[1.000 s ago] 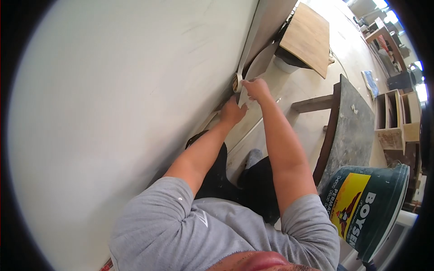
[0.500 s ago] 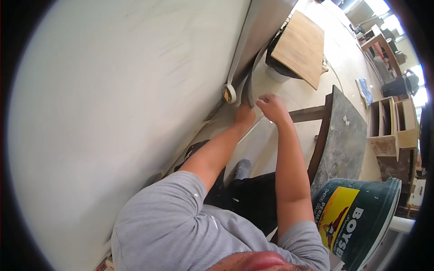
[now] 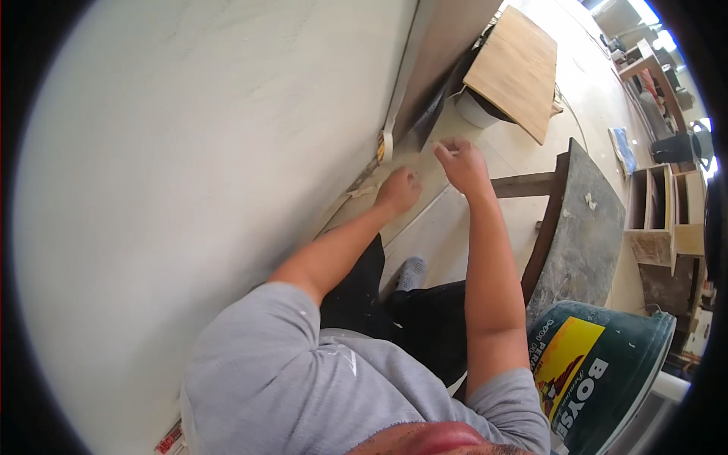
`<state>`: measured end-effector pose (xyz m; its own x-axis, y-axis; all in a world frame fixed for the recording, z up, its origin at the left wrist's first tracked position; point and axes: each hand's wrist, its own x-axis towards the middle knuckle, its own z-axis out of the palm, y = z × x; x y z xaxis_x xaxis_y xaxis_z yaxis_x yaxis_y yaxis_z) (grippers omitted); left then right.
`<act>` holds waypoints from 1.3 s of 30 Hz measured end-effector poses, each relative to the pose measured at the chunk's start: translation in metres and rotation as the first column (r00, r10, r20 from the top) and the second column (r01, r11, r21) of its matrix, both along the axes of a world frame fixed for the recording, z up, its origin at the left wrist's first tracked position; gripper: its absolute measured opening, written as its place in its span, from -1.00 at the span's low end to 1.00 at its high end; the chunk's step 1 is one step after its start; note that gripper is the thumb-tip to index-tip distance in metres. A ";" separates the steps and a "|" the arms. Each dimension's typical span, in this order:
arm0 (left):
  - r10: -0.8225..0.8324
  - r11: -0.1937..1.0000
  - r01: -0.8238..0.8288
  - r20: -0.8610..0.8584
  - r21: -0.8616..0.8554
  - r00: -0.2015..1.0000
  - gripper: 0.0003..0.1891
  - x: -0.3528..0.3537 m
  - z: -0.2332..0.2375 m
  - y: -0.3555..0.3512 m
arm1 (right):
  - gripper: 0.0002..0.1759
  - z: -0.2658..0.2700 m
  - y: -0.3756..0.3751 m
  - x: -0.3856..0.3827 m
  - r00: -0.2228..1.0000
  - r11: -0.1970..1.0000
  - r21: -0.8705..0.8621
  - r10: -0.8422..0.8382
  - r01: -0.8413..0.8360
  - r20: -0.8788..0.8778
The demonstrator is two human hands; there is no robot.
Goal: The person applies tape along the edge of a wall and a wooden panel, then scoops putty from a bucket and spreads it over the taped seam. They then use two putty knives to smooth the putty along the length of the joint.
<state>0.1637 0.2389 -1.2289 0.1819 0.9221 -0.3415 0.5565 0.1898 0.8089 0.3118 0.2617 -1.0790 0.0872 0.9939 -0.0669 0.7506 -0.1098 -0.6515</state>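
Observation:
My left hand [image 3: 400, 189] is low beside the white panel, its fingers curled; whether anything is in them I cannot make out. To its right, my right hand [image 3: 461, 163] has thumb and fingers pinched together, and what they hold, if anything, is too small to tell. Close to that pinch is the lower end of a thin dark grey strip [image 3: 433, 120], which runs up along the panel's edge. A roll of masking tape [image 3: 387, 147] hangs at the edge of the large white panel [image 3: 205, 167], just above my left hand.
A plywood board [image 3: 516, 68] lies over a white bucket [image 3: 476, 112] ahead. On the right are a dark-topped bench [image 3: 580, 227] and a green Boysen paint pail [image 3: 599, 371]. Wooden compartments [image 3: 652, 199] stand farther right. Scraps lie on the floor by the panel.
My left hand has come away from the dark strip, back toward me and to the left. My right hand has shifted slightly right and up. The strip's lower end now sits higher.

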 end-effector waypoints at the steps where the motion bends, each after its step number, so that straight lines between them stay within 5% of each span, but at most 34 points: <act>1: -0.020 0.998 0.019 0.025 0.054 0.999 -0.42 -0.017 0.010 -0.025 | -0.47 0.001 0.004 -0.009 0.999 1.000 0.021 0.007 -0.006 -0.042; 4: 0.302 0.876 -0.311 0.085 0.368 0.950 -0.46 -0.043 0.017 -0.037 | -0.46 -0.016 0.027 -0.028 0.986 0.992 0.122 0.032 -0.012 -0.162; 7: 0.447 0.775 -0.475 0.170 0.417 0.878 -0.41 -0.043 0.024 -0.004 | -0.46 -0.025 0.052 -0.046 0.988 0.977 0.211 0.021 0.012 -0.155; 14: 0.314 0.886 -0.323 0.081 0.334 0.946 -0.39 -0.047 0.004 0.004 | -0.60 -0.018 0.063 -0.076 0.999 0.910 0.413 0.005 -0.024 0.047; 17: 0.312 0.656 -0.359 0.195 0.664 0.930 -0.49 -0.060 0.028 -0.028 | -0.64 -0.023 0.063 -0.077 0.997 0.887 0.461 -0.008 -0.030 0.079; 20: 0.122 0.573 -0.171 0.123 0.802 0.985 -0.50 -0.085 0.049 -0.046 | -0.65 -0.021 0.064 -0.079 0.991 0.874 0.484 -0.030 -0.037 0.130; 32: 0.197 0.771 0.017 -0.264 0.637 0.944 -0.43 -0.095 0.005 -0.035 | -0.61 -0.021 0.066 -0.084 0.973 0.878 0.478 -0.081 -0.033 0.217; 39: 0.180 0.857 -0.006 -0.286 0.516 0.941 -0.45 -0.073 -0.014 0.000 | -0.63 -0.025 0.065 -0.084 0.969 0.868 0.493 -0.076 -0.051 0.235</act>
